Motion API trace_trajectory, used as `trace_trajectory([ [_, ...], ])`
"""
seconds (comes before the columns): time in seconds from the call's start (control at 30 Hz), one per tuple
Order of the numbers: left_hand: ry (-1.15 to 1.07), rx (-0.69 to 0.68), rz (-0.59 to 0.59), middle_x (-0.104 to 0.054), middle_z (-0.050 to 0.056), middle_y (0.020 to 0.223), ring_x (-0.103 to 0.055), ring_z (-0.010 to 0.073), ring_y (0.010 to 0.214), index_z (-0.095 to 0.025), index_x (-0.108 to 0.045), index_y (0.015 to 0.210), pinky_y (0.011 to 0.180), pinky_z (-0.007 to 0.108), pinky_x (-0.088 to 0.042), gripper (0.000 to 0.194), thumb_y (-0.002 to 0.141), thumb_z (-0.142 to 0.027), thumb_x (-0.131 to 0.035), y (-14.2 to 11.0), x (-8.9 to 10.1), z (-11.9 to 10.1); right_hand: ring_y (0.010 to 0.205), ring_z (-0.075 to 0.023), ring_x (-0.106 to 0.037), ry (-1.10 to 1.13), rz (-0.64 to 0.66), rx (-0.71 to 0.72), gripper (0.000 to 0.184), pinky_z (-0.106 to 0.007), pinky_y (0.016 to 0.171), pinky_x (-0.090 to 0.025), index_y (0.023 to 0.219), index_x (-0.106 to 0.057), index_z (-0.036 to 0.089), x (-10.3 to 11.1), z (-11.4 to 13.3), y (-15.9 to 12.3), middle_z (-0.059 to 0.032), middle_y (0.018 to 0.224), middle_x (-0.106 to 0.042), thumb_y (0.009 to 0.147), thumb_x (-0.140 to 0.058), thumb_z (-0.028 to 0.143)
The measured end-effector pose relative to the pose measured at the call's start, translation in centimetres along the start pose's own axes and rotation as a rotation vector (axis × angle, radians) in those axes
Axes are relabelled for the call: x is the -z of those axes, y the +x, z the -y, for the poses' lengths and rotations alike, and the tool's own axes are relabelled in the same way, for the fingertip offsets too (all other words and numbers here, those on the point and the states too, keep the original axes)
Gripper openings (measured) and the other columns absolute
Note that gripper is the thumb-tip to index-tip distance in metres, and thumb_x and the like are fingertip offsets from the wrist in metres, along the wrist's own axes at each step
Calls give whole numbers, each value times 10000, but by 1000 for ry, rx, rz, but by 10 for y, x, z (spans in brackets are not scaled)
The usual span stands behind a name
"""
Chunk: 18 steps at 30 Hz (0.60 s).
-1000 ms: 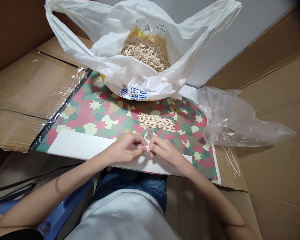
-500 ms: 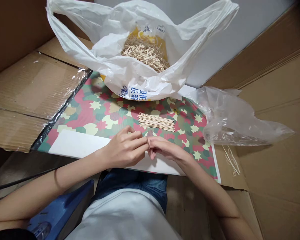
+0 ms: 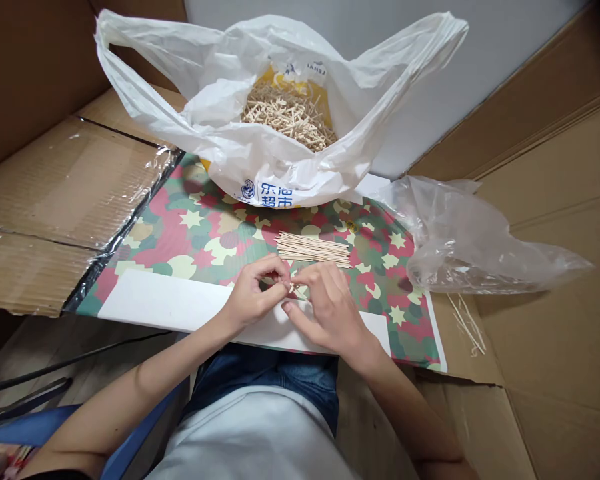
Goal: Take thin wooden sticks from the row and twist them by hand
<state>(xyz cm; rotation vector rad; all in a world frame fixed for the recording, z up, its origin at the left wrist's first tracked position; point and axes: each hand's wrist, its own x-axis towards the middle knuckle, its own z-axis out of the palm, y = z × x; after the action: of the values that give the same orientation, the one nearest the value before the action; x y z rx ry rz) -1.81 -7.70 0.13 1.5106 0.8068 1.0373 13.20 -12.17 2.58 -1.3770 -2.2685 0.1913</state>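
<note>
The left hand (image 3: 253,297) is half closed, and its fingertips pinch a small piece of joined wooden sticks (image 3: 293,287). The right hand (image 3: 330,310) is curved just beside this piece, but I cannot tell if it has hold. Behind the hands, a neat row of thin wooden sticks (image 3: 313,250) lies on the camouflage-printed sheet (image 3: 170,233), below a white plastic bag (image 3: 280,183) full of more sticks (image 3: 287,117).

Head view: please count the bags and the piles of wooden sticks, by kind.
White plastic carrier bag: 1
Clear plastic bag: 1
Yellow printed bag inside the white one: 1
Piles of thin pale wooden sticks: 3
Total: 6
</note>
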Motion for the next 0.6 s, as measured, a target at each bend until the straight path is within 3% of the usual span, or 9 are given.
trace_trajectory([
  [0.13, -68, 60, 11, -479, -16, 608, -457, 100, 579, -139, -541, 609, 536, 219, -362, 74, 681, -141, -527, -2, -4, -1, 768, -223, -479, -134, -136, 41, 74, -351, 648, -362, 837, -482, 167, -14, 4, -1, -76, 807, -586, 765, -495, 160],
  [0.37, -240, 58, -143, -473, -19, 630, -427, 95, 589, -152, -550, 612, 545, 221, -331, 111, 695, -97, -501, -8, -9, 6, 679, -183, -497, 90, -417, -17, 123, -314, 611, -413, 807, -439, 195, -29, 9, -1, -33, 681, -536, 776, -502, 94],
  [0.47, -283, 59, -171, -461, -21, 625, -426, 99, 586, -157, -547, 622, 540, 225, -330, 108, 704, -97, -511, -8, -12, 7, 729, -184, -512, 197, -394, -48, 118, -329, 660, -434, 847, -444, 200, -27, 10, -3, -39, 743, -539, 787, -511, 122],
  [0.6, -262, 39, -147, -466, -16, 642, -431, 103, 597, -162, -544, 626, 535, 230, -327, 112, 714, -101, -511, -10, -10, 5, 845, -177, -542, 497, -194, -205, 142, -318, 721, -448, 938, -462, 207, -10, -1, -7, -43, 877, -556, 818, -523, 255],
])
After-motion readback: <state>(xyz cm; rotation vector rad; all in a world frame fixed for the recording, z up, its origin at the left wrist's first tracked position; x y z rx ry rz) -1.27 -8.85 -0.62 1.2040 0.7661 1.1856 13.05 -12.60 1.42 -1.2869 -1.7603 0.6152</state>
